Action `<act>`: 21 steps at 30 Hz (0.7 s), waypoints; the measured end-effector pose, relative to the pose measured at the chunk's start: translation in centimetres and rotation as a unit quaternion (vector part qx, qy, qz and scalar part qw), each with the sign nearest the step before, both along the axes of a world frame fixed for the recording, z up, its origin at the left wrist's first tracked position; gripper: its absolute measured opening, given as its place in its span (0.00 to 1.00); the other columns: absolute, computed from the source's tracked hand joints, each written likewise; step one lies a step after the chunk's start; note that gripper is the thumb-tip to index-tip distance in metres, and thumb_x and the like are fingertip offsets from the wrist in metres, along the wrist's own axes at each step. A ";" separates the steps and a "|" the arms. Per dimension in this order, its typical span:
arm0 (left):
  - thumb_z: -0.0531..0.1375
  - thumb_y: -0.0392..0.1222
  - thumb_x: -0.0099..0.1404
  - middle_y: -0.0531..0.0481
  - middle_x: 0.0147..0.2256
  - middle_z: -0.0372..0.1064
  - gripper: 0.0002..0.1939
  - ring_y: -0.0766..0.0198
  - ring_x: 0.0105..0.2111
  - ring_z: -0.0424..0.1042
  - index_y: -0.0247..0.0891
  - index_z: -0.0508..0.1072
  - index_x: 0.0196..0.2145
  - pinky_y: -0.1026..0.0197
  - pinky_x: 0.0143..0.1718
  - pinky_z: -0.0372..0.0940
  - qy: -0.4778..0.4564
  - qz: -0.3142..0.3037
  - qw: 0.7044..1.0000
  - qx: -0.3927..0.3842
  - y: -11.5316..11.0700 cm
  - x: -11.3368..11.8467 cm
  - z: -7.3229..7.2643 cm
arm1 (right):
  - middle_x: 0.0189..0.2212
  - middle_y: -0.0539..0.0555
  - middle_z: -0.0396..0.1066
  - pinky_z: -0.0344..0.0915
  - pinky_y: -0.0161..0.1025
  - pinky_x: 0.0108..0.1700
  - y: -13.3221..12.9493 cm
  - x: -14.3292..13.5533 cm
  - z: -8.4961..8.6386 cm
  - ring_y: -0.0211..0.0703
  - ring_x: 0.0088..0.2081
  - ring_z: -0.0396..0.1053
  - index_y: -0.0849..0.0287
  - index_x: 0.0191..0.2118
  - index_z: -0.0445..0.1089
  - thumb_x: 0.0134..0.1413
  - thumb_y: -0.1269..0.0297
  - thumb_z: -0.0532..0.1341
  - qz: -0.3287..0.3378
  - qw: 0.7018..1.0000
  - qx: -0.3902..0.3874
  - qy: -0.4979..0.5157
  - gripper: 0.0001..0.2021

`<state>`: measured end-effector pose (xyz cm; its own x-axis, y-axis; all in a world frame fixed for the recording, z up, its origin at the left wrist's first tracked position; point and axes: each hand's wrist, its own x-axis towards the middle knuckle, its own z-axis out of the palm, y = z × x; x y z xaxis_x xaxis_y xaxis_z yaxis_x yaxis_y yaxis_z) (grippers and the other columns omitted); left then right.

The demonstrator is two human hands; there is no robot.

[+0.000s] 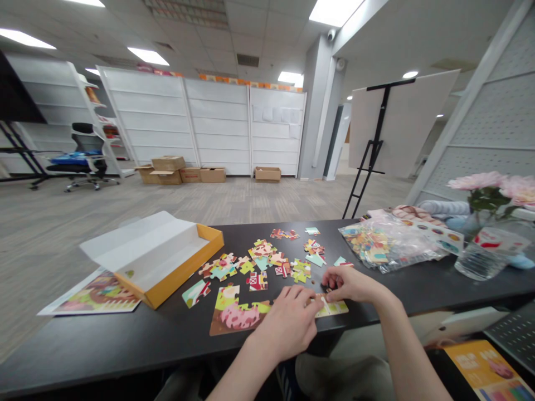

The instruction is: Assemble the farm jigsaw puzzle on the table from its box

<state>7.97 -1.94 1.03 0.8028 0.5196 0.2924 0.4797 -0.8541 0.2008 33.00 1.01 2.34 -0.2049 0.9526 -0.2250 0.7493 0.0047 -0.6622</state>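
Observation:
A partly joined jigsaw puzzle [240,317] lies along the near edge of the black table, showing a pink spotted pig on brown ground. My left hand [288,320] rests on its middle, fingers stretched out and hiding the pieces beneath. At the pale yellow-green right end [336,308], my right hand [353,284] has its thumb on or close to the upper edge. Its fingers are bent in towards the thumb; what lies between them is hidden. Just beyond both hands are several loose puzzle pieces [257,281], some overlapping in a heap [263,250].
An open yellow box [167,278] with white flaps stands at left, partly over a printed picture sheet [96,292]. At right lie a clear bag of pieces [376,245], a plastic container [480,259] and pink flowers [476,181]. A yellow printed box [480,362] sits below the table edge.

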 end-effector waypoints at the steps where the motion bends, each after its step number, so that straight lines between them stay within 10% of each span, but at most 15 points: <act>1: 0.55 0.37 0.69 0.46 0.51 0.68 0.16 0.54 0.52 0.64 0.43 0.69 0.54 0.51 0.54 0.62 0.001 0.000 1.000 0.003 0.0 0.0 0.0 | 0.24 0.47 0.68 0.61 0.33 0.30 0.1 0.0 -0.1 0.38 0.28 0.65 0.59 0.35 0.74 0.37 0.61 0.71 0.000 1.000 0.003 0.001 0.15; 12: 0.56 0.38 0.70 0.47 0.51 0.70 0.15 0.58 0.52 0.68 0.43 0.71 0.52 0.53 0.56 0.64 -0.039 -0.015 0.997 -0.063 1.1 -0.7 -0.2 | 0.34 0.54 0.77 0.64 0.39 0.42 4.1 -7.7 2.4 0.44 0.36 0.71 0.58 0.33 0.76 0.56 0.67 0.61 0.003 0.961 0.266 -0.073 0.06; 21: 0.56 0.32 0.68 0.47 0.42 0.75 0.11 0.58 0.46 0.72 0.39 0.78 0.40 0.55 0.53 0.66 -0.065 0.117 0.990 -0.042 5.7 -7.0 0.4 | 0.50 0.61 0.73 0.62 0.44 0.55 9.8 -14.0 -1.3 0.51 0.53 0.68 0.59 0.47 0.74 0.60 0.66 0.61 0.027 0.953 0.287 -0.098 0.11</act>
